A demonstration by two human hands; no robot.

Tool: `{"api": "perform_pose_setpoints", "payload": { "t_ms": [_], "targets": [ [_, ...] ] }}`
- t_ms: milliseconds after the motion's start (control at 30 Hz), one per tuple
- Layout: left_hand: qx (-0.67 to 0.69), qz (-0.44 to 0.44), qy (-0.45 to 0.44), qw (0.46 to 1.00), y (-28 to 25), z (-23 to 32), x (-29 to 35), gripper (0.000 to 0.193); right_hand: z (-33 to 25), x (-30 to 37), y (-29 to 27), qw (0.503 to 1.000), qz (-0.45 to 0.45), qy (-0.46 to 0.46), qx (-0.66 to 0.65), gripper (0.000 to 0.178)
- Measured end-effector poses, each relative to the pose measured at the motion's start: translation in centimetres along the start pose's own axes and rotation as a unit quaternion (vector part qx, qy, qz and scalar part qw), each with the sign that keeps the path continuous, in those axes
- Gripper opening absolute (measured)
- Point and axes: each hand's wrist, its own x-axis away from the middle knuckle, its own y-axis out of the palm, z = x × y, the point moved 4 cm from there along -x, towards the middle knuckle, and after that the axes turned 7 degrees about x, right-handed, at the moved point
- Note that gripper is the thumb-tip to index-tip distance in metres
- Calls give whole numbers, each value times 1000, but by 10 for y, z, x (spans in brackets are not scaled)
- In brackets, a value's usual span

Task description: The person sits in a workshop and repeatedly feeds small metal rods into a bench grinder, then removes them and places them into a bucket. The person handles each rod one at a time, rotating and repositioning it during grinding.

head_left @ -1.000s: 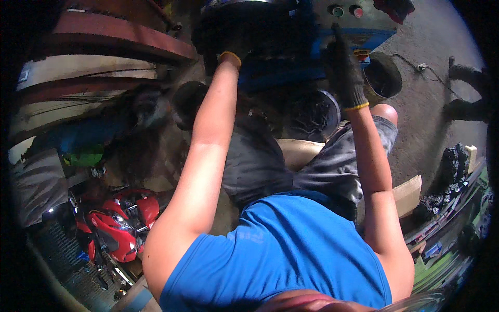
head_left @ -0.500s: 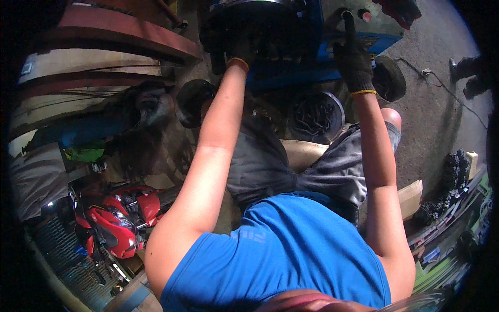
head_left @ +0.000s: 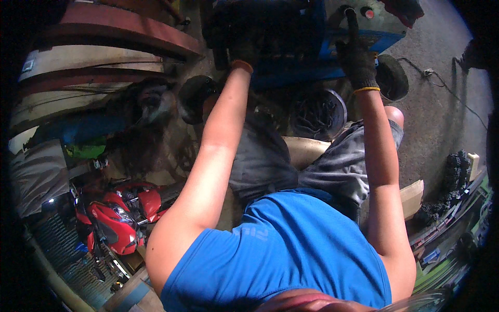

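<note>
My right hand (head_left: 357,65), in a dark glove with a yellow cuff, reaches to the blue machine (head_left: 332,39) in front of me. Its index finger is stretched onto a dark push button (head_left: 347,10) on the grey-topped control box; the thumb stands apart. Beside that finger sits a red button (head_left: 368,13). My left hand (head_left: 245,49), in a dark glove with an orange cuff, is at the machine's shadowed working side. Darkness hides its fingers and anything they touch. Between my knees and the machine stands a round bucket (head_left: 318,114) holding several dark, rod-like pieces.
Another dark round container (head_left: 197,99) stands left of my knees, and one more (head_left: 392,78) is right of my glove. A cable (head_left: 442,78) crosses the floor at right. Reddish beams (head_left: 125,28) lie at upper left. A red motorcycle (head_left: 117,223) is behind me, left.
The view has shifted slightly. The bright curved rim at the top of the machine no longer shows. My right index finger stays on the dark button. Dark shapes at the right edge have changed outline.
</note>
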Motion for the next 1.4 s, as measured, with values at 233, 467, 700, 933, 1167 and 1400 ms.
{"api": "perform_pose_setpoints", "payload": {
  "t_ms": [233, 467, 700, 933, 1167, 1400],
  "targets": [
    [-81, 47, 18, 995, 8, 9, 18, 43, 5, -2, 0, 1000, -4, 24, 11, 85],
    [-8, 63, -20, 998, 18, -23, 30, 53, -3, -1, 1, 999, -22, 25, -5, 84],
    [-144, 15, -20, 989, 24, 7, 64, 60, 7, 0, 3, 1000, 0, 10, 8, 77],
    [-246, -92, -116, 958, 26, 1, 124, 65, 19, 5, 25, 983, -18, 12, -180, 73],
    [-75, -120, -124, 982, -11, 117, 172, 54, -23, 66, 83, 965, -134, -123, -190, 44],
    [-18, -124, -85, 988, -43, 215, 239, 36, -50, 87, 82, 728, -225, -41, -646, 40]
  ]
}}
